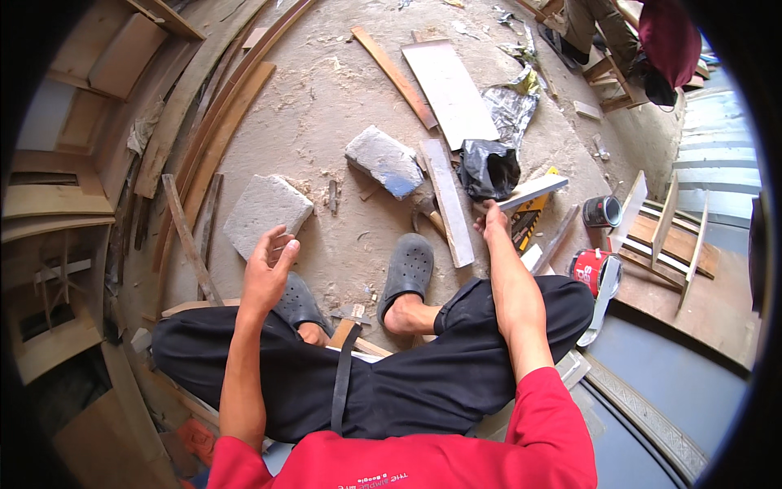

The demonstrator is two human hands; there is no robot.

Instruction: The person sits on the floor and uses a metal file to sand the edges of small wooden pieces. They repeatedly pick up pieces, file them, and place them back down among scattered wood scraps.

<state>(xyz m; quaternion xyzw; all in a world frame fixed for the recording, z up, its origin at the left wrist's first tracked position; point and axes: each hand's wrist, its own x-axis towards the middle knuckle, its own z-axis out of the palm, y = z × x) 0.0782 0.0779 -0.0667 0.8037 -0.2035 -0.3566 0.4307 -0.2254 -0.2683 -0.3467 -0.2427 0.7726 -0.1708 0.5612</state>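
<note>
The right hand grips a white wooden strip by its near end, above the sawdust floor. The left hand hovers open and empty. Held so far back, the strip might dip and knock the paint can.

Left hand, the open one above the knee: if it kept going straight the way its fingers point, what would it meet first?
Probably the grey stone block lying on the sawdust just beyond the left hand; its fingers point up and slightly right toward it. Depth is unclear, so it might pass above.

Two stone blocks, two cans, maybe one hammer (half hidden)
</note>
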